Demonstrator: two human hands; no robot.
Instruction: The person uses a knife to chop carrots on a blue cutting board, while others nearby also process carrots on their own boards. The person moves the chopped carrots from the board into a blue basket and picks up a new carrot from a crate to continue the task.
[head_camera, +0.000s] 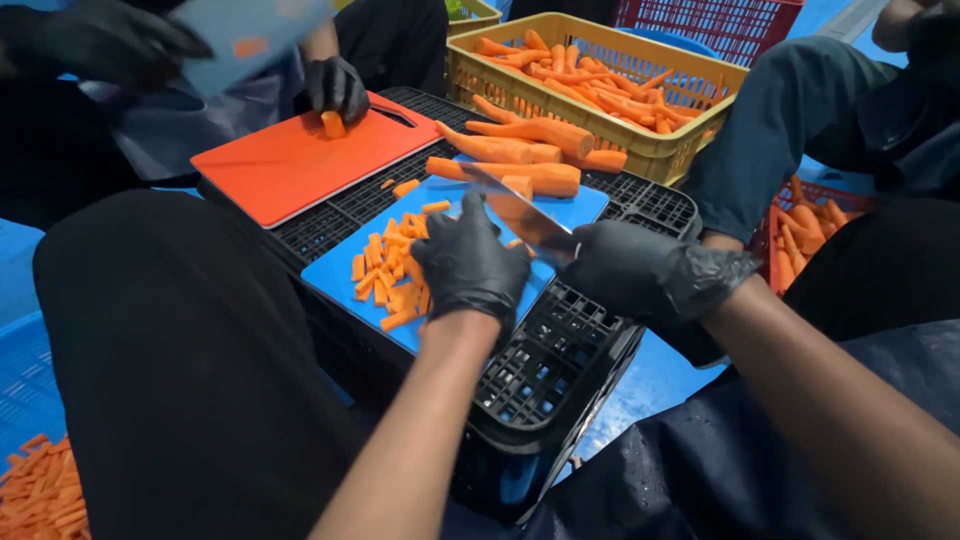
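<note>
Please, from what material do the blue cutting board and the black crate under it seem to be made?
The blue cutting board looks like smooth, matte plastic: uniform colour, thin flat edge. The black crate seems moulded hard plastic, slightly glossy, with a regular open grid.

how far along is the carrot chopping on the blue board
Done: a pile of cut carrot sticks lies on the blue cutting board. In hand: the right hand holds a knife over the board, and the left hand rests beside the sticks. Left: several whole peeled carrots wait at the board's far edge, and the yellow crate behind holds many more.
</note>
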